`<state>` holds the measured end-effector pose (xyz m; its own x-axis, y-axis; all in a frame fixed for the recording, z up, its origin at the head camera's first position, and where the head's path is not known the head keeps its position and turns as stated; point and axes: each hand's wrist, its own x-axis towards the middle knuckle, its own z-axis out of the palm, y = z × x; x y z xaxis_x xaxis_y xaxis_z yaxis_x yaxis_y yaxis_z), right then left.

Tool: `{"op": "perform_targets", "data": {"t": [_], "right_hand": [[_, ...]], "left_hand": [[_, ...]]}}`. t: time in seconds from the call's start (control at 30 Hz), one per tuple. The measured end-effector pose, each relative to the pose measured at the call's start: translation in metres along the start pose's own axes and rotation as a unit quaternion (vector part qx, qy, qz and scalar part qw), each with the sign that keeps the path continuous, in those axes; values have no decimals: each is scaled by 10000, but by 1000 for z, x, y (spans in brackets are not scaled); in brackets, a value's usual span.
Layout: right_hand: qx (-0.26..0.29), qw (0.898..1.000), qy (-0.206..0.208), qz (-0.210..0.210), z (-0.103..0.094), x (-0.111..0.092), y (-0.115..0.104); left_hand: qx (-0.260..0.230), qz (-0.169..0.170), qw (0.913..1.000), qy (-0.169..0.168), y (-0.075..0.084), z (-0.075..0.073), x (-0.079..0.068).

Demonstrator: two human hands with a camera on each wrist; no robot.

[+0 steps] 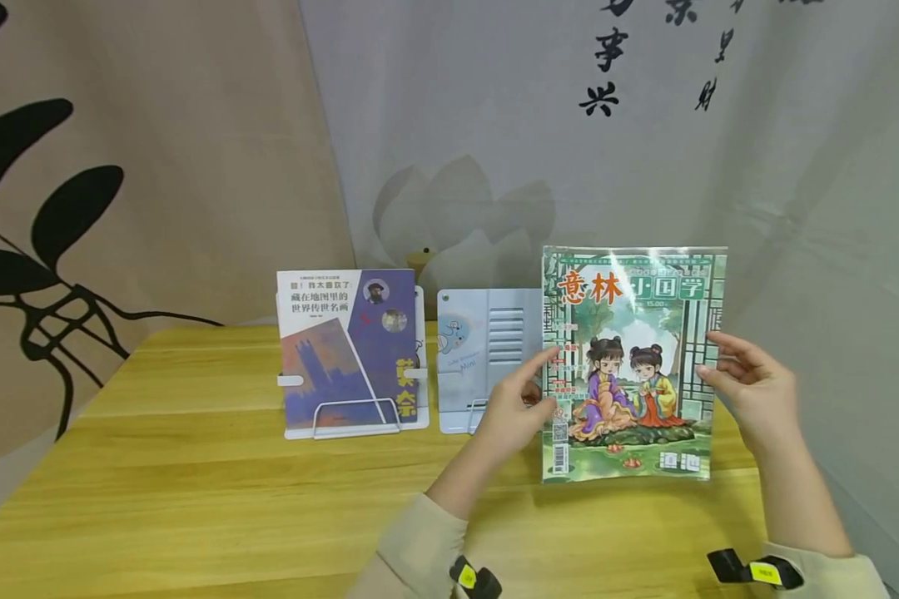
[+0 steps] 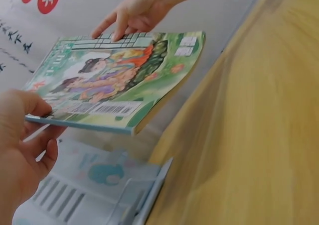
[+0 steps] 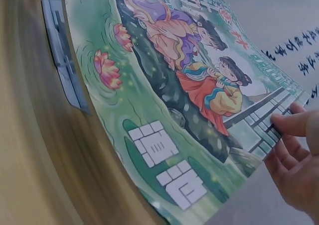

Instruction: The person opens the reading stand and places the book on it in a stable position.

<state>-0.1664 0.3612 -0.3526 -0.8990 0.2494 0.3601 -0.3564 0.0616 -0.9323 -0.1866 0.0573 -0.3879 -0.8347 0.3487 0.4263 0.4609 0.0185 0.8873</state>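
Observation:
Both hands hold a green illustrated magazine (image 1: 629, 366) upright above the table, its cover toward the head camera. Its left edge is pinched between the thumb and fingers of my left hand (image 1: 511, 412). On the opposite edge, my right hand (image 1: 752, 387) grips with the thumb on the cover and fingers behind. In the left wrist view the magazine's spine lies in the left hand (image 2: 20, 145). Partly behind the magazine stands a pale blue book stand (image 1: 460, 358) with slots and a wire rest; its right part is hidden.
To the left, a purple and white book (image 1: 352, 349) leans on another white stand, held by side clips and a wire rest (image 1: 355, 424). Both stands are on a wooden table (image 1: 195, 466). Behind it hangs a cloth backdrop (image 1: 449, 108) with plant drawings and black characters.

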Motion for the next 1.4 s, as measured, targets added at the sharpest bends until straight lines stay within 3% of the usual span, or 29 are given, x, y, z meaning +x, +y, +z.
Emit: {"op": "perform_targets", "data": {"t": [0.1, 0.27, 0.4, 0.57, 0.8, 1.03, 1.4], "right_hand": [[-9, 9999, -100, -51, 8, -3, -1], [-474, 9979, -332, -275, 20, -8, -1], [-971, 9929, -519, -439, 29, -12, 0], [-1206, 9892, -682, -477, 37, -19, 0], [-2056, 9718, -1015, -550, 49, -22, -6], [-2243, 9609, -1492, -640, 61, -10, -26], [-2378, 9473, -1829, -1128, 83, 31, -54]], "left_hand": [[40, 158, 9998, -102, 0, -13, -2], [295, 328, 9988, -205, 3, -34, -7], [434, 129, 9983, -360, 4, -49, -13], [662, -234, 9951, -695, 7, -65, -20], [1127, -46, 9887, -990, 17, -91, -22], [1734, 401, 9774, -1141, 35, -115, -12], [2470, 895, 9599, -980, 62, -145, 20]]}}
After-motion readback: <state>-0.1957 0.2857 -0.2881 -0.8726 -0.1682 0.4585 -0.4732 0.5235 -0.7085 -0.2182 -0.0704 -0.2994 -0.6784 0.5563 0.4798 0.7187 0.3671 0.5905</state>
